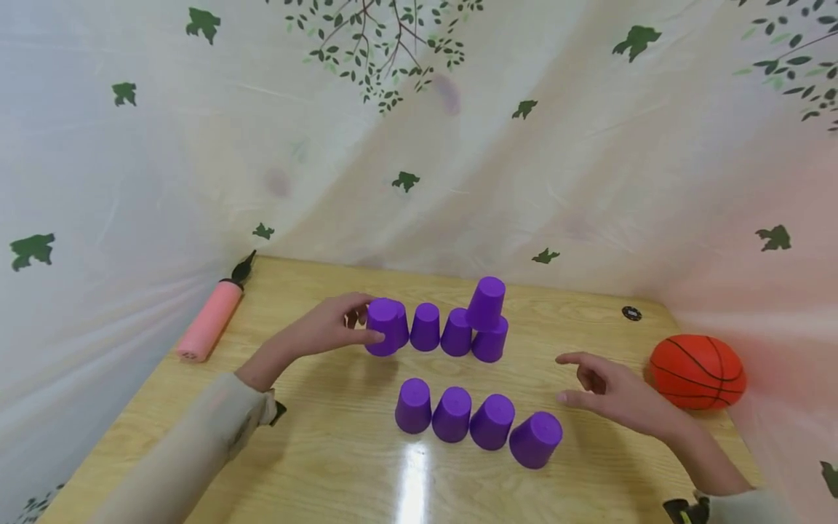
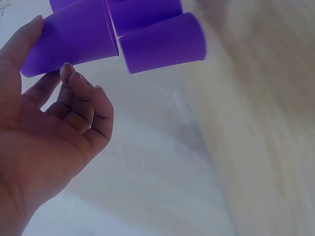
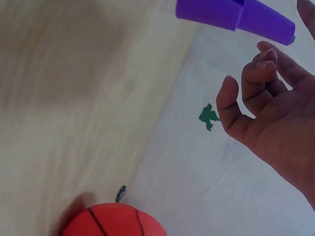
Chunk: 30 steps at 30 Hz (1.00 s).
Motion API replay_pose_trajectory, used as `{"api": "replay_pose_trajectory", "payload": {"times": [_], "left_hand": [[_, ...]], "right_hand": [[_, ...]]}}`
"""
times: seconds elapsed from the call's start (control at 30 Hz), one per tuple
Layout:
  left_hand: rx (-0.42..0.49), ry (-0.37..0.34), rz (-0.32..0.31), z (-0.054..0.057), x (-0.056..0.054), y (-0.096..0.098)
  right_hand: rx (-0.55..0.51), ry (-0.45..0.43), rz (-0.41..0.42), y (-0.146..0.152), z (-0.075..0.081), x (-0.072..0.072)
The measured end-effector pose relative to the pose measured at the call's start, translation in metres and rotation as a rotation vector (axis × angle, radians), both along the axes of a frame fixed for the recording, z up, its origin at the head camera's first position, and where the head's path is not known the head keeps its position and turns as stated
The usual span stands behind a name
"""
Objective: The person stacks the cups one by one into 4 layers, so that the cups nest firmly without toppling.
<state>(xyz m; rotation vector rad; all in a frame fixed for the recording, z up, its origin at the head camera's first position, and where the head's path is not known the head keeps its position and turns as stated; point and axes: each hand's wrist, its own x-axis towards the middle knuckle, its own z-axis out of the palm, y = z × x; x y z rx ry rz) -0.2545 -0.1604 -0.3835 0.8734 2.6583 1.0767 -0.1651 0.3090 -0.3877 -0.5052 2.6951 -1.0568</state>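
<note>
My left hand [image 1: 334,322] pinches an upside-down purple cup [image 1: 381,320] between thumb and fingers. In the left wrist view, the thumb and forefinger lie on opposite sides of that cup [image 2: 74,39], near its narrow end, the other fingers curling free. It partly hides the leftmost cup [image 1: 401,326] of the back row. One cup [image 1: 487,302] stands on top of that row's right end, above a right-end cup [image 1: 491,343]. My right hand [image 1: 612,389] hovers right of the cups, loosely bent and holding nothing.
Nearer to me stands a front row of several upside-down purple cups [image 1: 452,416]. A pink hand pump [image 1: 209,320] lies at the table's left edge. At the right are a red basketball-patterned ball [image 1: 697,371] and a black disc [image 1: 631,313]. A patterned curtain [image 1: 458,167] hangs behind the table.
</note>
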Motion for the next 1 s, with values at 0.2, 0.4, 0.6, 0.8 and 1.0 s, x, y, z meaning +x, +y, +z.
{"api": "replay_pose_trajectory", "payload": {"times": [0.2, 0.4, 0.6, 0.8, 1.0], "left_hand": [[-0.008, 0.009, 0.019, 0.008, -0.022, 0.013], [0.007, 0.024, 0.046, 0.011, -0.035, 0.023], [0.017, 0.017, 0.064, 0.01, -0.039, 0.029], [0.016, 0.018, 0.08, 0.005, -0.043, 0.032], [0.026, 0.018, 0.082, 0.002, -0.048, 0.034]], "right_hand": [[-0.085, -0.043, 0.016, -0.004, -0.018, 0.028], [-0.088, -0.061, 0.018, -0.009, -0.029, 0.042], [-0.1, -0.086, -0.001, -0.012, -0.038, 0.045], [-0.105, -0.084, -0.017, -0.015, -0.044, 0.047], [-0.119, -0.02, 0.003, -0.019, -0.047, 0.049]]}}
